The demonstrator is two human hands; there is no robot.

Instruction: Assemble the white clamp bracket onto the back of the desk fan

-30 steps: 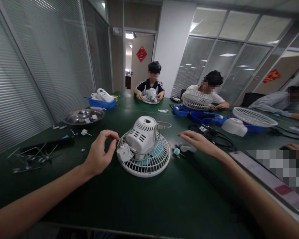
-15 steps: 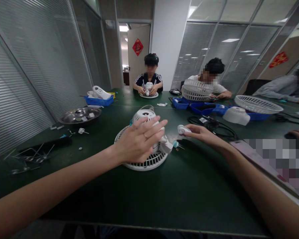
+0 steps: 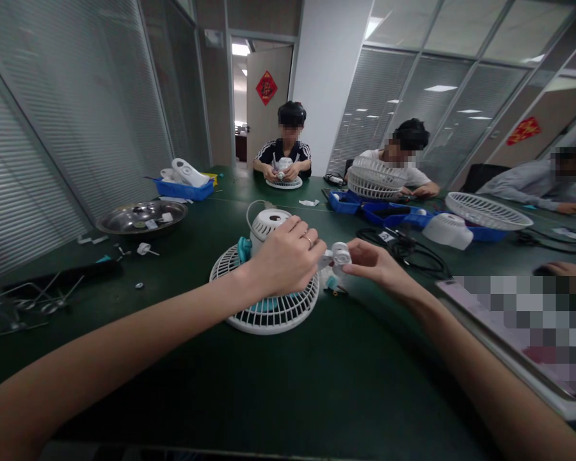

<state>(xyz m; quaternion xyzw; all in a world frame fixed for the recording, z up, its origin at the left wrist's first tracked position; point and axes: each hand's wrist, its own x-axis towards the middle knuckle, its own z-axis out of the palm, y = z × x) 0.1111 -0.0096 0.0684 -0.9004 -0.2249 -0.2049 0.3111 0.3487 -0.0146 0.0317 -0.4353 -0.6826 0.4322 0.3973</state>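
Note:
A small fan lies face down in front of me, its white grille (image 3: pixel 281 323) flat on the table and its motor housing (image 3: pixel 270 221) on top. Teal blades show through the bars, and a teal knob (image 3: pixel 243 248) sticks out on the left. My left hand (image 3: pixel 288 256) is closed over the right side of the housing, hiding much of it. Between thumb and fingers, my right hand (image 3: pixel 372 259) pinches a white round plastic part (image 3: pixel 340 253). That part is held against a white arm on the fan's right side. Whether the two are joined, I cannot tell.
Small teal pieces (image 3: pixel 333 285) lie right of the grille. At left are a steel bowl (image 3: pixel 144 221), a blue bin (image 3: pixel 185 187) and metal rods (image 3: pixel 43 294). Black cables (image 3: pixel 408 246), blue trays and fan grilles (image 3: pixel 489 210) stand at right. Co-workers sit across the table.
My right hand has brought the white round part left, up to the fan's side arm. My left hand's fingers, stretched out before, are now curled around the housing.

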